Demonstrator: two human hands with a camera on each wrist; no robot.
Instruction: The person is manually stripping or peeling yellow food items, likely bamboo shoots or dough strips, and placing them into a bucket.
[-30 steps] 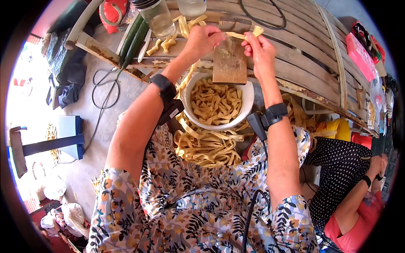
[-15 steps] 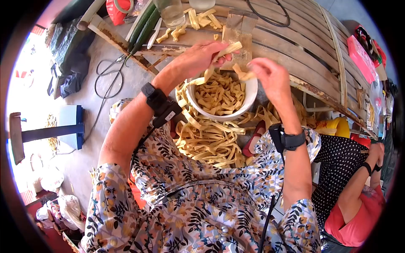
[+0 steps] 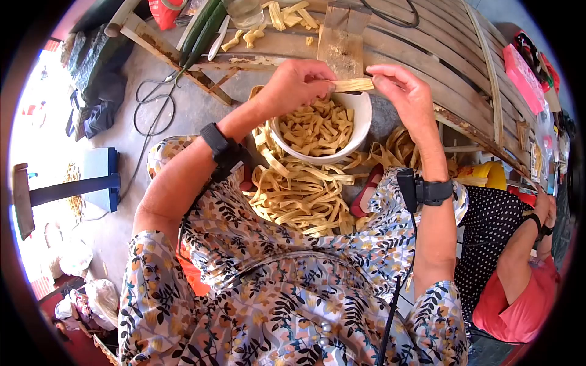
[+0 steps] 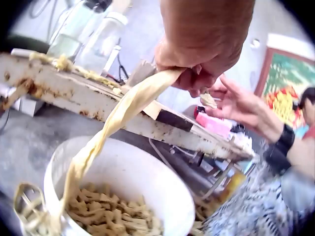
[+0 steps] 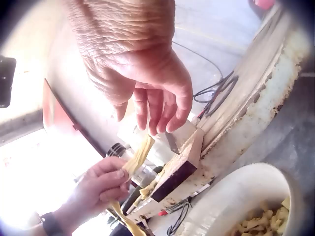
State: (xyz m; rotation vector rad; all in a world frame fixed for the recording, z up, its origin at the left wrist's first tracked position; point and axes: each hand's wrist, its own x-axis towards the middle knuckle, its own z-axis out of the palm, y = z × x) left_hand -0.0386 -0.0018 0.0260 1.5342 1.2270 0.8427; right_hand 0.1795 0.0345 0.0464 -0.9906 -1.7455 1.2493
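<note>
My left hand (image 3: 299,85) pinches a pale yellow, flat strip (image 3: 354,85) whose short end sticks out to the right. In the left wrist view the rest of the strip (image 4: 118,118) hangs twisted from the hand (image 4: 202,44) past the rim of a white bucket (image 4: 140,162). My right hand (image 3: 406,97) is beside the short end, fingers loosely extended; in the right wrist view the hand (image 5: 142,73) holds nothing, and whether its fingertips touch the strip (image 5: 140,156) is unclear. Short cut pieces (image 3: 314,128) lie in the bucket (image 3: 362,116).
A wooden board (image 3: 340,46) lies on the slatted bench (image 3: 427,64) behind the hands. Knotted pieces (image 3: 253,35), cucumbers (image 3: 200,33) and a jar (image 3: 244,12) are at its left. Long strips (image 3: 299,198) pile below the bucket; another person (image 3: 519,274) sits at right.
Both hands have come down from above the board toward the bucket. A short piece at my right hand half a second ago is gone from it, and the left hand's strip end now points level toward the right hand.
</note>
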